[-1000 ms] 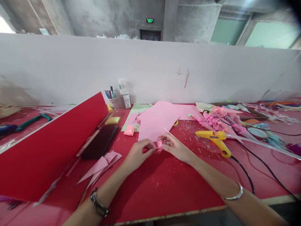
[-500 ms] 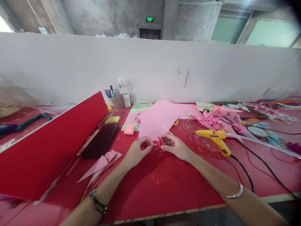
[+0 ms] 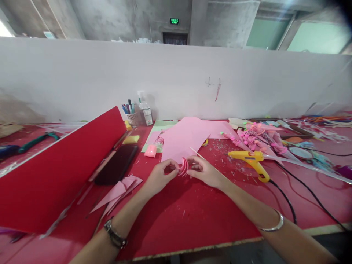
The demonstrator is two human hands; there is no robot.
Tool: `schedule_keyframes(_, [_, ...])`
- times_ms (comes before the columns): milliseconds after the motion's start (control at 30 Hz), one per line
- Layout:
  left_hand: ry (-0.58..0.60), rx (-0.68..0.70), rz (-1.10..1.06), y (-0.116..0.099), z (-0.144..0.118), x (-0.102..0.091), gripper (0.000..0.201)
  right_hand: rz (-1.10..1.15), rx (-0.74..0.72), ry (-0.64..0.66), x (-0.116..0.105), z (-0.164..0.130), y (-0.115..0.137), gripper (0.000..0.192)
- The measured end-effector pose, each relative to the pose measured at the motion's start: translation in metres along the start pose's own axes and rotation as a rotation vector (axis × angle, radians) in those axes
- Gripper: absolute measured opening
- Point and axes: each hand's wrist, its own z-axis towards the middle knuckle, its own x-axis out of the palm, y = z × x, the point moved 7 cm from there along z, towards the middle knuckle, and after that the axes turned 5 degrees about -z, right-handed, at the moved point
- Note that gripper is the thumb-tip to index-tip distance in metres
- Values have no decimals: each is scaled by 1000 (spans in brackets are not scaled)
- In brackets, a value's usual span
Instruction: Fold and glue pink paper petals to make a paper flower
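A small curled piece of pink paper (image 3: 183, 167), with several curved layers, is held up between my hands above the red tabletop (image 3: 189, 220). My left hand (image 3: 162, 176) pinches its left edge between thumb and fingertips. From the other side, my right hand (image 3: 206, 173) has its thumb and fingers bent around the right edge. A thin pale stick (image 3: 195, 151) shows just behind my right fingers. Large sheets of pink paper (image 3: 185, 137) lie flat beyond my hands.
On the right lie a yellow glue gun (image 3: 249, 158) with a black cord and a pile of pink cone-shaped pieces (image 3: 255, 137). At left are a dark phone (image 3: 117, 165), folded pink paper (image 3: 121, 190) and a tilted red board (image 3: 63, 172). A pen cup (image 3: 132, 118) stands behind.
The curled pink paper has turned between my fingers, and its layers now face more toward me, looking fuller. Both hands have stayed in nearly the same place.
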Motion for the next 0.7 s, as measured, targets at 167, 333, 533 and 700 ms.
schedule_keyframes(167, [23,-6,-15,-2,-1,2,6,-13,-23,0,1,0,3,24])
schedule_keyframes(333, [59,9,-5,-3,-3,5,6,-180,-36,-104,-8,1,3,15])
schedule_keyframes(533, [-23,32,97,6,1,-5,4,-456,-127,-280,-24,0,7,9])
schedule_keyframes(700, [-206,53,313,18,4,-26,4,-503,-142,-333,-30,-1,5,6])
